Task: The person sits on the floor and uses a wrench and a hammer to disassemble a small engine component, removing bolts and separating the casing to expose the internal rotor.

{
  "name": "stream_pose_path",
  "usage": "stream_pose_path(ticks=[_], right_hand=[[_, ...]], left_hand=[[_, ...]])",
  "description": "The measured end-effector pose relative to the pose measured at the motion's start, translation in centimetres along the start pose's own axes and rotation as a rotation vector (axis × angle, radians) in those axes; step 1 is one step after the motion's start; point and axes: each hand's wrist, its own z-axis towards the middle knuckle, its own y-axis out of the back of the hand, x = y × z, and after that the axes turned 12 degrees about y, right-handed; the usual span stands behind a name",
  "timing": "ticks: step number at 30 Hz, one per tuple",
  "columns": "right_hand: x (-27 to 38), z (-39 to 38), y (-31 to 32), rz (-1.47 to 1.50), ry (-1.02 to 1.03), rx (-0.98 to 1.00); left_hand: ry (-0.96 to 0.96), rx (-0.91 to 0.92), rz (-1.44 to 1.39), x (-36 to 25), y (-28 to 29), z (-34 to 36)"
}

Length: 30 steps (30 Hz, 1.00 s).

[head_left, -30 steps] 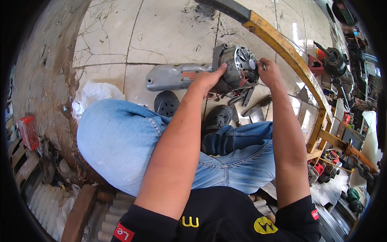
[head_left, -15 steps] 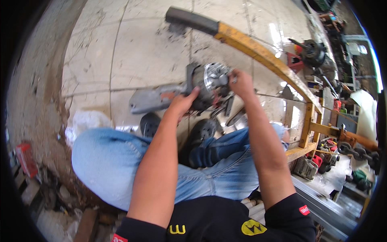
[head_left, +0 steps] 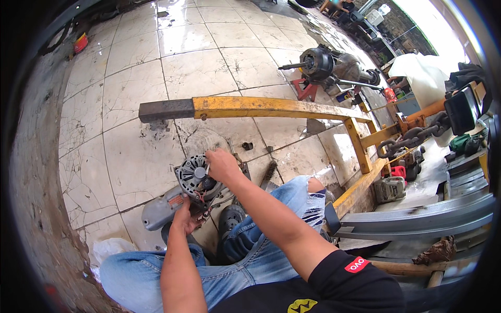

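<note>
In front of my feet on the tiled floor is a round, opened electric motor unit [head_left: 201, 176] with a finned metal rim, a light grey hub and some wires at its lower side. A grey elongated metal housing [head_left: 162, 208] lies against its left side. My left hand [head_left: 188, 216] grips the unit's near lower edge, thumb up along its side and fingers curled below. At the rim's upper right, my right hand [head_left: 222, 164] is closed with fingertips pinched on something I cannot make out.
A yellow steel frame [head_left: 250, 107] with a long dark-ended leg crosses the floor beyond the unit. A brush [head_left: 269, 175] and a small dark part [head_left: 247, 146] lie to the right. Farther right are a heavy chain [head_left: 417, 133], a red stand [head_left: 305, 89] and an axle assembly [head_left: 344, 68].
My view has swung up and to the right, so more floor shows. The unit's open face now points more toward me. Both hands remain at it, the right one still by the rim.
</note>
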Motion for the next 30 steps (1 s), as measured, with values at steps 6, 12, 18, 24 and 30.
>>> stream_pose_path(ticks=[6,12,18,24,30], right_hand=[[0.7,0.0,-0.3,0.021,-0.019,0.007],[1.1,-1.1,0.6,0.052,-0.027,0.0],[0.3,-1.5,-0.2,0.024,-0.011,-0.052],[-1.3,-0.6,1.2,0.071,0.071,0.08],[-2.6,-0.2,4.7,0.41,0.472,-0.227]], left_hand=[[-0.042,-0.122,0.046,-0.2,0.1,-1.2],[0.026,-0.31,0.079,-4.5,5.9,2.3],[-0.591,-0.538,0.14,-9.3,-0.8,-0.1],[-0.51,-0.314,0.361,-10.1,-3.4,-1.3],[-0.478,-0.363,0.317,-9.9,-3.6,-2.6]])
